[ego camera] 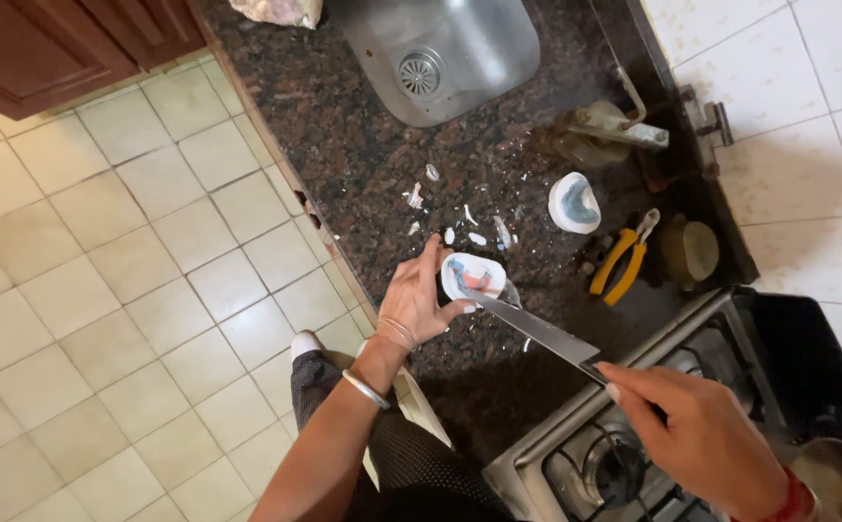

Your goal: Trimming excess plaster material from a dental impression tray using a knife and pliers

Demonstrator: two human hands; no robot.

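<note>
White oval plaster mould (472,275) pinched in my left hand (416,302); my right hand (706,440) grips a steel knife (542,332), scraping its edge; next needs steady pressure.

Bare forearms, no sleeves. Left hand (419,302): thin bangles at wrist, one silver bangle lower on forearm. Right hand (701,437): red band at wrist, pale nail on thumb. Dark dotted trousers, white footwear.
</note>
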